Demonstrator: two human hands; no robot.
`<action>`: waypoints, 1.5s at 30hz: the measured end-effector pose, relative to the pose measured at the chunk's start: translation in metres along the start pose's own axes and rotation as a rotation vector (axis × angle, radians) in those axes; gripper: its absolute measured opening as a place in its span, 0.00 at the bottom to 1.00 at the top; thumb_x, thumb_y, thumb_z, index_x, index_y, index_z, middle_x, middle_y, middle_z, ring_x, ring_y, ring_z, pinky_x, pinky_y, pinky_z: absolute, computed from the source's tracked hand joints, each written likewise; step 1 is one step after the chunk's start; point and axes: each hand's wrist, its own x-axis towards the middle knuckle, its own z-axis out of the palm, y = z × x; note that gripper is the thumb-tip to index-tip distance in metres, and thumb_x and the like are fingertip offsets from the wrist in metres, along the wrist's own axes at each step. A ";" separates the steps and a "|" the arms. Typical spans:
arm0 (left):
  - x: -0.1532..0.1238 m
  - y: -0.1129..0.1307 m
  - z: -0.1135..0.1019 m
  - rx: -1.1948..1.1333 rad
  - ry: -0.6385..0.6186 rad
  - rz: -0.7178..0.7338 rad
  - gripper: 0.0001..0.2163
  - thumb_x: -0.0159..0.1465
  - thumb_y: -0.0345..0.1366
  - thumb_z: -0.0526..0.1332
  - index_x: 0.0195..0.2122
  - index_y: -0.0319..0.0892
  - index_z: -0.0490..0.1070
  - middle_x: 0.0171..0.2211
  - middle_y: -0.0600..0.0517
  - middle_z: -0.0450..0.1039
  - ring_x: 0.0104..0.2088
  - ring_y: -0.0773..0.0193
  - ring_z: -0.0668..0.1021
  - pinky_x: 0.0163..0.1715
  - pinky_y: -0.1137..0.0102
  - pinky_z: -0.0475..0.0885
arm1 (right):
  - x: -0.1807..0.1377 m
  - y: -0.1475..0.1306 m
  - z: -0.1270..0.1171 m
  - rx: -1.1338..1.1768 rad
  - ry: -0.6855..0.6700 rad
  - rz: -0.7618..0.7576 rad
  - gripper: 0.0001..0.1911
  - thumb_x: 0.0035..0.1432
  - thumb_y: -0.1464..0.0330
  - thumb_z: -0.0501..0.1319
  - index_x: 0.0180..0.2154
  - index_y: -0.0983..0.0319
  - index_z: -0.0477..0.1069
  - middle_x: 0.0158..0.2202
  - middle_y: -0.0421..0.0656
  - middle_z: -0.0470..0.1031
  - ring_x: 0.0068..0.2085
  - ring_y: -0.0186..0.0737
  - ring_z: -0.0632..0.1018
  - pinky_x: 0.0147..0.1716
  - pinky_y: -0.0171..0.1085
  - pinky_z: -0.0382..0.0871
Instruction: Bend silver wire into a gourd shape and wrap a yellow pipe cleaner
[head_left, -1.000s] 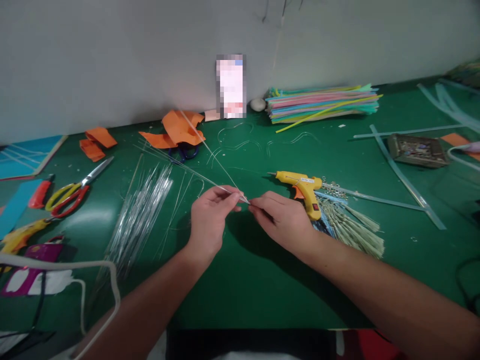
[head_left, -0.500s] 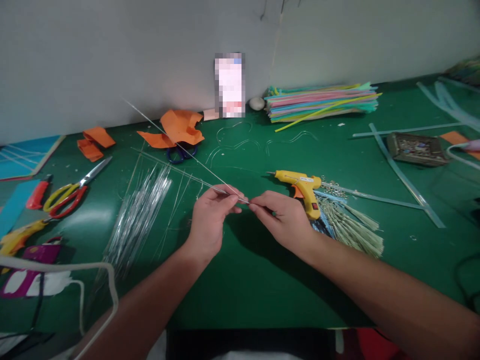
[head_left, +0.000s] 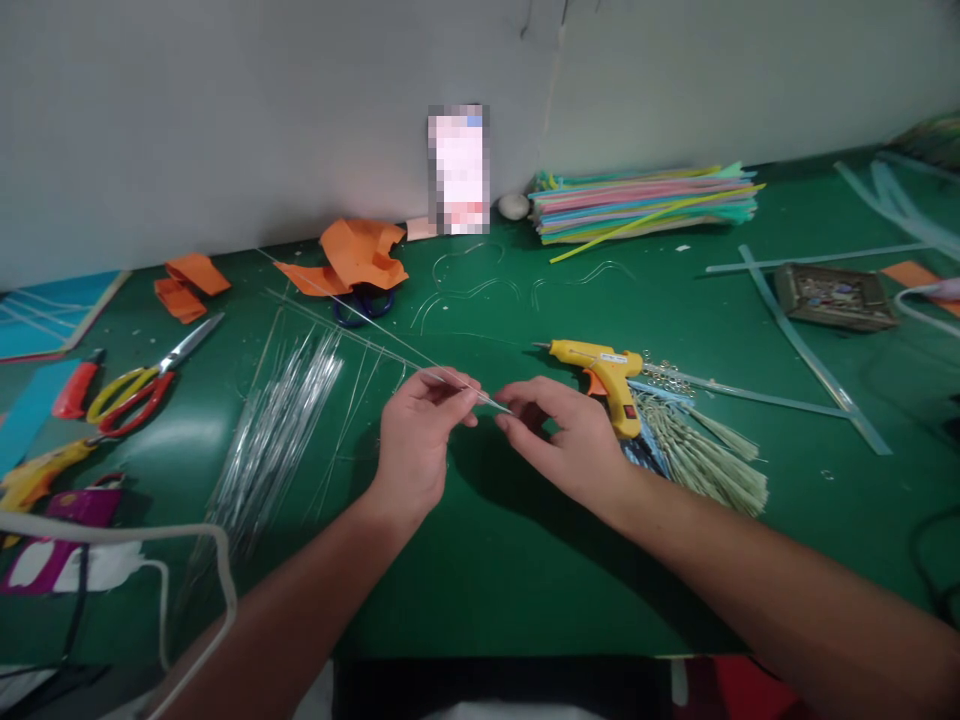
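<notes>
My left hand [head_left: 424, 430] pinches a few thin silvery wires [head_left: 493, 402] between thumb and fingers. Their long ends run up and left over the table, and the short tips stick out to the right. My right hand [head_left: 566, 430] is at those tips, its thumb and index finger parted around them; whether a finger still touches is hard to see. Left of my left hand lies a bundle of straight silvery wires [head_left: 281, 440], with several loose ones beside it. Right of my right hand are a yellow glue gun [head_left: 600, 375] and pale green tassels [head_left: 705, 455].
Colourful pipe cleaners [head_left: 645, 205] lie at the back, near a propped phone [head_left: 460, 170]. Scissors [head_left: 154, 380] and orange paper pieces [head_left: 364, 255] sit to the left. A small tray [head_left: 836, 297] and glue sticks [head_left: 810, 345] are at right. A white cable [head_left: 187, 532] crosses the lower left.
My right thumb and index finger have come apart at the wire tips. The upper wire has swung down closer to the other one. My left hand has barely moved.
</notes>
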 end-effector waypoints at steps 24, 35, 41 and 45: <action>-0.003 0.002 -0.002 0.014 -0.069 0.029 0.04 0.54 0.27 0.68 0.27 0.41 0.75 0.31 0.53 0.76 0.35 0.67 0.79 0.31 0.75 0.74 | 0.002 0.000 -0.003 0.117 0.004 0.088 0.09 0.61 0.66 0.59 0.31 0.62 0.74 0.25 0.39 0.72 0.25 0.31 0.72 0.25 0.33 0.66; -0.003 0.004 -0.001 -0.104 -0.162 -0.069 0.08 0.54 0.27 0.69 0.23 0.41 0.70 0.37 0.54 0.73 0.37 0.69 0.76 0.33 0.76 0.72 | 0.004 -0.004 -0.001 0.445 -0.080 0.393 0.10 0.57 0.61 0.61 0.30 0.62 0.73 0.22 0.36 0.69 0.20 0.29 0.69 0.19 0.31 0.63; 0.000 0.005 -0.005 -0.188 -0.269 -0.200 0.07 0.56 0.26 0.67 0.25 0.41 0.71 0.34 0.54 0.74 0.39 0.69 0.76 0.40 0.75 0.70 | 0.002 -0.001 -0.003 0.178 0.016 0.098 0.08 0.60 0.67 0.59 0.30 0.61 0.73 0.25 0.38 0.71 0.25 0.30 0.71 0.24 0.32 0.65; 0.001 0.006 -0.006 -0.214 -0.286 -0.212 0.10 0.57 0.30 0.68 0.39 0.44 0.75 0.31 0.55 0.74 0.38 0.69 0.75 0.41 0.74 0.69 | 0.001 0.000 -0.004 0.049 0.061 -0.079 0.07 0.61 0.71 0.59 0.31 0.61 0.72 0.25 0.38 0.72 0.27 0.30 0.72 0.27 0.32 0.66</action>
